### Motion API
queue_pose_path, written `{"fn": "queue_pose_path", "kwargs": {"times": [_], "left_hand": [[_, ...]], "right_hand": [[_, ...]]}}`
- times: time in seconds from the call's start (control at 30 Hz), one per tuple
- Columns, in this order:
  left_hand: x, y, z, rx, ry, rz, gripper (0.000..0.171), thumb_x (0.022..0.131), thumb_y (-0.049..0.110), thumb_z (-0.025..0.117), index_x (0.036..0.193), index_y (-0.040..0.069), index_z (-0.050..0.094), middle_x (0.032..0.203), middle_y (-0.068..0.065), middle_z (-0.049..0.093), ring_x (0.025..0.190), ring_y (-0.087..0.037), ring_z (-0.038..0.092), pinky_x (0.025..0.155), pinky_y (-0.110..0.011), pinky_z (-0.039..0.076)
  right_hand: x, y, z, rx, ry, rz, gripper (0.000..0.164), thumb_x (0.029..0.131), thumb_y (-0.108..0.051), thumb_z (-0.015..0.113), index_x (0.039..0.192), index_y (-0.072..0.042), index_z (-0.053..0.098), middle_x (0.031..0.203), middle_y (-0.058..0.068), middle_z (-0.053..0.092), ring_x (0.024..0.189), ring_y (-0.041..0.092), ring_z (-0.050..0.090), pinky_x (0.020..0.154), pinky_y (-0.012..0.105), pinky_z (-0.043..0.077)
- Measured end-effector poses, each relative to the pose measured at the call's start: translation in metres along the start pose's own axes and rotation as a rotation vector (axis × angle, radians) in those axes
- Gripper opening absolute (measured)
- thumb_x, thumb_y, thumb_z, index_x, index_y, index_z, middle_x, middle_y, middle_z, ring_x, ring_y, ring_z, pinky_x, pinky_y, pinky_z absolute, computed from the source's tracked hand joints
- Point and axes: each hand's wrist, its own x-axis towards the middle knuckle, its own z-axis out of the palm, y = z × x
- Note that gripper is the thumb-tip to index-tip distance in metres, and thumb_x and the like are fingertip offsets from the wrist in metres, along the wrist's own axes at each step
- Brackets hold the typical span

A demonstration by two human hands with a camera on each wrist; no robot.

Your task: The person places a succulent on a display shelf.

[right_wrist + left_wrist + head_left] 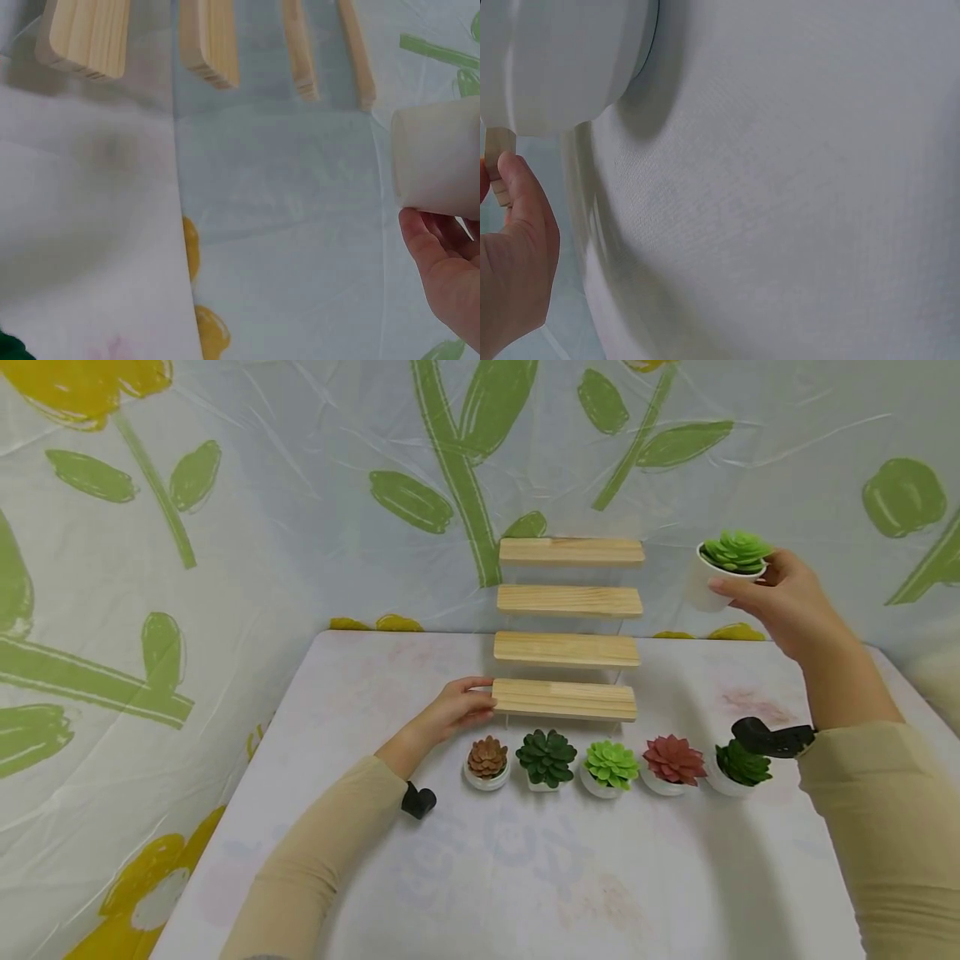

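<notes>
My right hand (pixel 791 606) holds a potted succulent (pixel 737 553), bright green in a white pot, raised to the right of the top board of a tiered wooden shelf (pixel 570 647). In the right wrist view, fingers (pixel 427 244) lie against that white pot (pixel 439 157). My left hand (pixel 453 708) grips the left end of the lowest board; in the left wrist view, the thumb and fingers pinch the wooden board end (pixel 500 142). The shelf's boards carry nothing.
Before the shelf stands a row of potted succulents: brown (pixel 487 758), dark green (pixel 547 758), light green (pixel 611 767), red (pixel 674 762) and another dark green (pixel 742 764) near the right forearm. A patterned cloth (pixel 300 527) hangs behind the white table (pixel 480 893).
</notes>
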Motion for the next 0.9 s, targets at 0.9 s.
{"fn": "queue_pose_path", "kwargs": {"times": [0.9], "left_hand": [[-0.002, -0.001, 0.001, 0.02, -0.006, 0.047, 0.048, 0.088, -0.005, 0.058, 0.134, 0.0, 0.046, 0.102, -0.013, 0.057, 0.074, -0.011, 0.059, 0.075, -0.023, 0.054]], "right_hand": [[0.056, -0.022, 0.082, -0.14, 0.078, 0.073, 0.081, 0.084, -0.019, 0.07, 0.144, -0.005, 0.018, 0.112, -0.004, 0.038, 0.099, 0.008, 0.045, 0.105, 0.035, 0.034]]}}
